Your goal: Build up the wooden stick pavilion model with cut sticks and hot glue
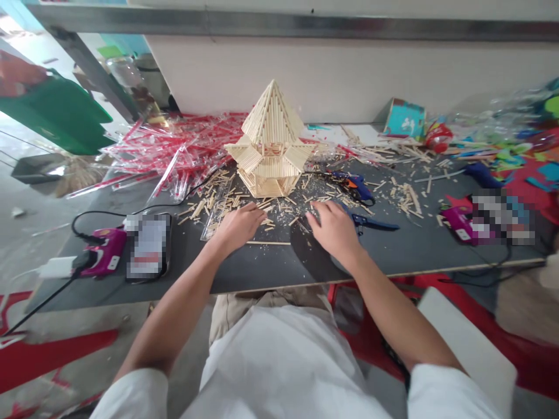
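A small house model (271, 145) built of thin wooden sticks stands on the dark table (262, 267), with a pointed roof. My left hand (239, 226) lies palm down on the scattered stick offcuts just in front of the model, fingers curled over the pieces. My right hand (332, 228) rests palm down to the right, fingers reaching among the scraps beside a blue-handled cutter (371, 222). A single long stick (268, 242) lies between the two hands. What the fingers hold, if anything, is hidden.
A blue glue gun (356, 185) lies behind my right hand. A purple glue gun (102, 256) and a phone (147, 247) sit at the left, another purple device (458, 224) at the right. Red plastic wrappers (166, 151) pile at the back left, coloured clutter at the back right.
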Demonstrator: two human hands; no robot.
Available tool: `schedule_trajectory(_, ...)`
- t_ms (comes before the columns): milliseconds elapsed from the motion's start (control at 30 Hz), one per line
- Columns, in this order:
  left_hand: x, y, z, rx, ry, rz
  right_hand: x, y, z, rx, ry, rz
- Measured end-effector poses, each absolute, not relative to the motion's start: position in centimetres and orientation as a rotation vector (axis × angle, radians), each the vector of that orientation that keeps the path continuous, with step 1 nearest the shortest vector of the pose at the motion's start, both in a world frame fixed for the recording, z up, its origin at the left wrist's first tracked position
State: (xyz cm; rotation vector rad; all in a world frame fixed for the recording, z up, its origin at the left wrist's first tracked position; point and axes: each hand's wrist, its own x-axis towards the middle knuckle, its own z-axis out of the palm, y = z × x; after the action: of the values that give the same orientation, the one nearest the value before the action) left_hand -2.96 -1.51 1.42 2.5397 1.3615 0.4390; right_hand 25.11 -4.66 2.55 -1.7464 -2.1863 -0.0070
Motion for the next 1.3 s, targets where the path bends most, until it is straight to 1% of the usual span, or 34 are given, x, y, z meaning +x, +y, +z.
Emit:
schedule_trajectory(167,-3.0,-0.7,1.1,2.423,1.363,0.633,19.9,-0.1,2.6,-1.724,-2.347,0.082)
schedule_trajectory(300,-3.0,-0.5,0.9,2.379,1.396,0.677,19.1,1.8,1.5,-1.745,-2.374,0.079)
schedule_trajectory(567,-2.7,-0.5,0.3,2.330,1.366,0.784,19.5,2.5,0.5,-1.739,-2.300,0.080)
schedule_trajectory(800,-2.6,-0.8,0.9,2.260,1.326,0.863,20.6,1.5,1.1,-1.667,-2.051,0.065)
schedule_trajectory(933,-2.1,-1.1,1.4,1.938,1.393,0.927,21.9,0.8,1.1,-1.498,-1.938,0.216)
schedule_trajectory(1067,-1.8,-1.0,1.7,1.543,1.292,0.974,22.4,0.6,1.0,-1.446,-2.047,0.352)
schedule_trajectory(1300,-1.6,-1.0,2.4,1.339,1.138,0.958,23.6,-0.7,2.8,-1.430,-2.224,0.473)
